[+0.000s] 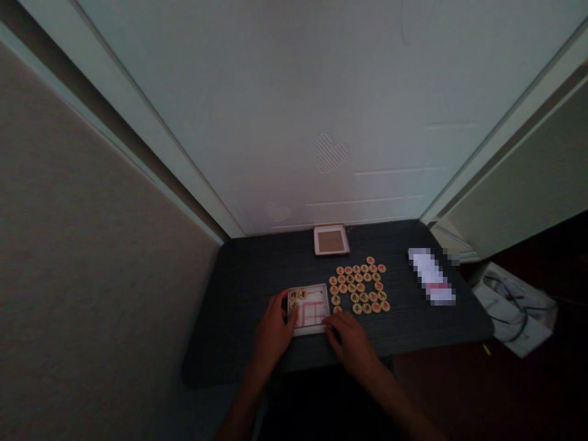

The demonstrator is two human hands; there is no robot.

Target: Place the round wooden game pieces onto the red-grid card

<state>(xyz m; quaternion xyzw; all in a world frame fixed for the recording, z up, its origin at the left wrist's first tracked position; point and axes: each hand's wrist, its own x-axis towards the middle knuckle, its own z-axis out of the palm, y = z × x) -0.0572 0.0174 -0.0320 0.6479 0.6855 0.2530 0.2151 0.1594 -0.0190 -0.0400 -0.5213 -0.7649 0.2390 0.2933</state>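
Observation:
A shallow white box (pixel 312 330) lies on the dark table, with a few round xiangqi pieces (pixel 302 294) in its far left corner and a sheet with pink lines beneath them. My left hand (pixel 274 331) grips the box's left side, its thumb reaching over the wall to the inside. At the near right corner, the bent fingers of my right hand (pixel 351 343) close on the box's edge; the fingertips are partly hidden. Just right of the box, many wooden xiangqi pieces (pixel 361 278) with red or black characters lie flat in rough rows. One piece is partly covered by my right hand.
A box lid (pixel 331 241) with a brown inside rests against the back of the dark table (pixel 243 269). A blurred white and red item (pixel 430 277) lies at the table's right. On the floor beyond stands a white bin (pixel 514 309) with cables. A wall rises behind.

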